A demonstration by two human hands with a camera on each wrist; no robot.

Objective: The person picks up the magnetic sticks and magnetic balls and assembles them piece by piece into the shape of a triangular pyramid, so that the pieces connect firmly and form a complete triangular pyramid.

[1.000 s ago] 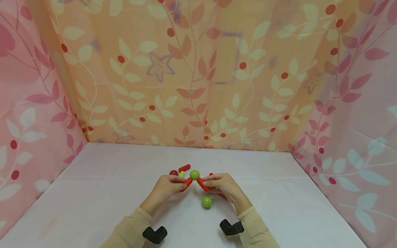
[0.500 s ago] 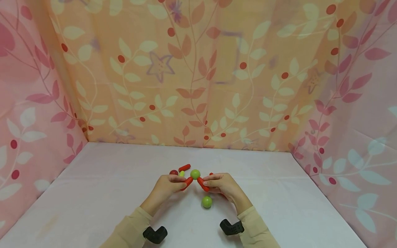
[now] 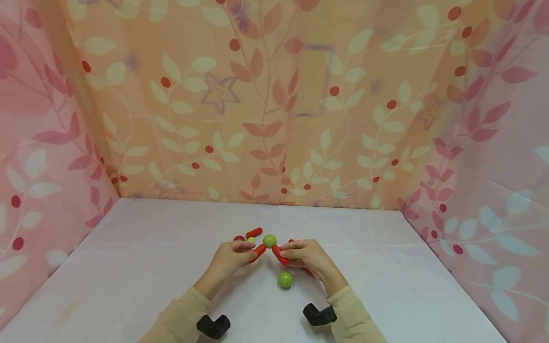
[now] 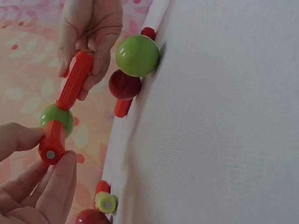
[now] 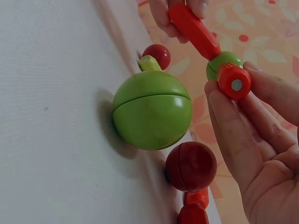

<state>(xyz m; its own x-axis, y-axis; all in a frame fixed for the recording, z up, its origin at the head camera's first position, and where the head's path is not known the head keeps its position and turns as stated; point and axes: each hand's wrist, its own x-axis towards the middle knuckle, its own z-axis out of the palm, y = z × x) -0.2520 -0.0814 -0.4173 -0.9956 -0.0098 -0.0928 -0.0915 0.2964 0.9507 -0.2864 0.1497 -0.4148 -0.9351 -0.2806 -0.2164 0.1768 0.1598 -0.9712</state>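
Observation:
In the head view my left hand [image 3: 230, 258] pinches a red rod [image 3: 258, 253] between thumb and fingers. A second red rod [image 3: 280, 256] is pinched by my right hand [image 3: 310, 258]. Both rods slant up to one green ball [image 3: 269, 241] and touch it, making an upside-down V held above the table. A round silver spot, like a magnet, shows on the outer end of the left rod [image 4: 52, 144] in the left wrist view and of the right rod [image 5: 234, 81] in the right wrist view.
A loose green ball [image 3: 285, 279] lies on the white table nearer the body. Beyond my left hand are a dark red ball [image 3: 239, 238], a yellow-green piece [image 3: 251, 239] and a red rod [image 3: 254, 233]. Another dark red ball [image 5: 191, 166] with red rods lies by my right hand.
Both hands keep their grip and stay almost still with the two rods and the green ball. The head view has shifted very slightly.

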